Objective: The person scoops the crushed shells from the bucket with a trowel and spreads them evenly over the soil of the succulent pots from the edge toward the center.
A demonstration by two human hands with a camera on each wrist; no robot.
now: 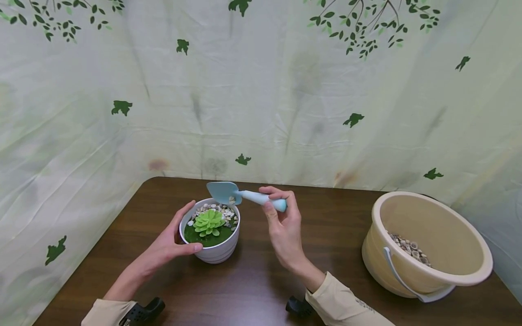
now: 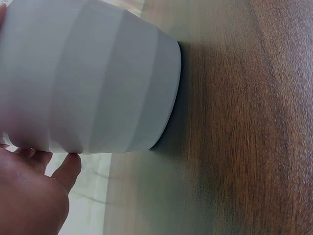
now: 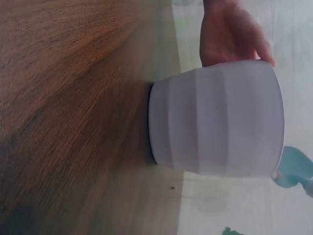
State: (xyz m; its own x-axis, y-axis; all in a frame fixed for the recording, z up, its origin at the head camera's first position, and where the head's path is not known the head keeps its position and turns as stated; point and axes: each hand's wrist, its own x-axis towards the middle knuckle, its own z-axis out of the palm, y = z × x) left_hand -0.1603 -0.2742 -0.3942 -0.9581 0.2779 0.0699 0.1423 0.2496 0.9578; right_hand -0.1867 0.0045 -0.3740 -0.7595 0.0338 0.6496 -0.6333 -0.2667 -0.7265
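Note:
A white ribbed flowerpot (image 1: pixel 218 252) stands upright on the table, holding a green succulent (image 1: pixel 209 222), green moss-like cover and pale pebbles (image 1: pixel 222 210) along its far right side. My left hand (image 1: pixel 169 240) grips the pot from the left, thumb on the near rim, fingers round the far side. In the left wrist view, fingertips touch the pot wall (image 2: pixel 93 73). My right hand (image 1: pixel 285 226) pinches the handle of a light blue trowel (image 1: pixel 261 198). The trowel's blade lies over the pot's far right rim, a small pale stone near its lower edge.
At the right stands a beige bucket (image 1: pixel 377 251) with a grey handle, pebbles (image 1: pixel 409 249) lying inside. The dark wooden table (image 1: pixel 326 217) meets a leaf-printed cloth (image 1: pixel 269 113) at the back and left. One tiny speck lies by the pot in the right wrist view.

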